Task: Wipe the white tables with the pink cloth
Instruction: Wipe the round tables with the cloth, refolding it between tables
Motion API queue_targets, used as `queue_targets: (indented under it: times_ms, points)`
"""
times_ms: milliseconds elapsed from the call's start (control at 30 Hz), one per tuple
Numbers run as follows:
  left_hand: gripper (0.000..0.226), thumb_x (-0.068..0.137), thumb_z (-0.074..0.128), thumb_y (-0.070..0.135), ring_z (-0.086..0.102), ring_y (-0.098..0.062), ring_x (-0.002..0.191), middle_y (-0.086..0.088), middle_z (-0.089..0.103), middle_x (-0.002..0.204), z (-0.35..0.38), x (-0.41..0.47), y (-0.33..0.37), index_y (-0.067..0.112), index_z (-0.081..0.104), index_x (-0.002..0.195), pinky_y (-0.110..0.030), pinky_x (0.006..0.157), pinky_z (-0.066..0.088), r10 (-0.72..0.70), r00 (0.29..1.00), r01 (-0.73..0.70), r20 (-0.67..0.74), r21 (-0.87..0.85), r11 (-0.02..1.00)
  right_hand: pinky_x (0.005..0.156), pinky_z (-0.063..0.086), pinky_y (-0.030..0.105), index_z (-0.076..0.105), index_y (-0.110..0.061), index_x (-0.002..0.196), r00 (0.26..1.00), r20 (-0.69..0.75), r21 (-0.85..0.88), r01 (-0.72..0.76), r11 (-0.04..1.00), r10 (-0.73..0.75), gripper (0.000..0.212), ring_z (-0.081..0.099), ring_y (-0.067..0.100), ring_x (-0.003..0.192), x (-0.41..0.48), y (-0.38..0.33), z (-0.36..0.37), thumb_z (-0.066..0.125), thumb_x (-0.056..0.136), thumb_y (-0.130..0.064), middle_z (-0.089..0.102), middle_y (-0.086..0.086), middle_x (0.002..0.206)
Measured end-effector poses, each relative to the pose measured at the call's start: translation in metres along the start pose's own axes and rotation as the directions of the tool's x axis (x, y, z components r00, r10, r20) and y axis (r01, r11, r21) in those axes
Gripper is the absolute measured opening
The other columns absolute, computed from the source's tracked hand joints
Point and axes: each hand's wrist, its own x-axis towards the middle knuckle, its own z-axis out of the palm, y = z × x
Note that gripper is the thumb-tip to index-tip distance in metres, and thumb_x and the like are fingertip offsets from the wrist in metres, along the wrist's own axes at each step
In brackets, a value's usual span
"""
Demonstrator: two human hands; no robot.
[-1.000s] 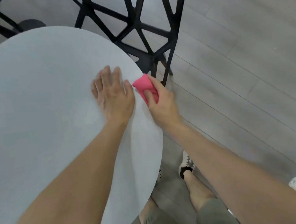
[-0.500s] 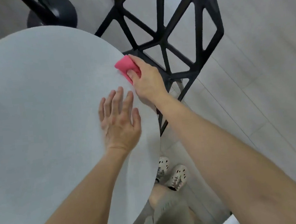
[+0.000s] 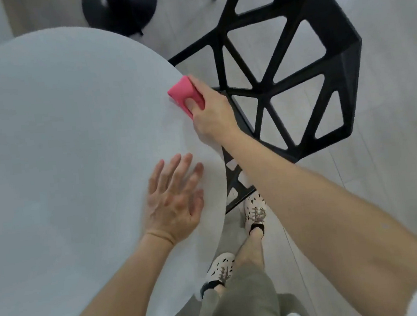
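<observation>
A round white table fills the left of the head view. A folded pink cloth lies on its right rim. My right hand grips the cloth, thumb on top and fingers hidden beyond the table edge. My left hand rests flat on the tabletop nearer to me, fingers straight and spread, holding nothing.
A black lattice-frame chair stands close against the table's right side. A black round base sits on the floor beyond the table. My feet in white speckled shoes stand on the grey plank floor by the table's near right edge.
My right hand slid the cloth along the table's right rim, away from me. My left hand stayed flat on the top and now lies nearer than the cloth. My feet stepped along the table.
</observation>
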Motion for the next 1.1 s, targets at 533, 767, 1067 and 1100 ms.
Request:
queue_targets:
  times_ms: [533,767,1067,1100]
  points:
    - [0.056,0.106,0.053,0.03,0.039,-0.035,0.159,-0.012,0.04,0.172,-0.006,0.0,0.003,0.014,0.054,0.159,-0.065,0.125,0.034,-0.011,0.998,0.011,0.067,0.004,1.0,0.113,0.042,0.025,0.043,-0.024,0.167,0.98,0.197,-0.006,0.009,1.0,-0.008,0.061,0.059,0.02,0.137,0.066,-0.029,0.005,0.063,0.109,-0.02,0.063,0.002,0.152]
    - [0.054,0.104,0.058,0.019,0.03,-0.033,0.163,-0.009,0.037,0.173,-0.017,0.0,0.022,0.015,0.055,0.158,-0.06,0.129,0.029,-0.132,0.979,0.132,0.155,0.01,0.991,0.11,0.044,0.024,0.044,-0.028,0.166,0.953,0.304,-0.043,0.017,0.999,-0.003,0.061,0.061,0.018,0.133,0.08,-0.035,0.0,0.063,0.109,-0.023,0.064,0.0,0.15]
    - [0.049,0.085,0.045,0.009,0.055,-0.029,0.144,-0.005,0.061,0.15,-0.034,0.061,0.095,0.016,0.07,0.126,-0.044,0.123,0.04,-0.621,0.72,0.585,0.31,0.211,0.783,0.097,0.053,0.03,0.067,-0.03,0.145,0.522,0.834,-0.404,0.353,0.844,0.181,0.043,0.064,0.015,0.118,0.006,0.037,-0.184,0.069,0.104,-0.019,0.066,-0.01,0.125]
    - [0.044,0.088,0.051,0.013,0.058,-0.025,0.138,0.0,0.064,0.145,-0.036,0.075,0.108,0.022,0.071,0.126,-0.042,0.121,0.04,-0.682,0.65,0.672,0.333,0.166,0.722,0.092,0.051,0.026,0.067,-0.03,0.143,0.55,0.819,-0.388,0.325,0.862,0.162,0.041,0.065,0.013,0.116,0.012,0.029,-0.197,0.071,0.103,-0.021,0.068,-0.011,0.124]
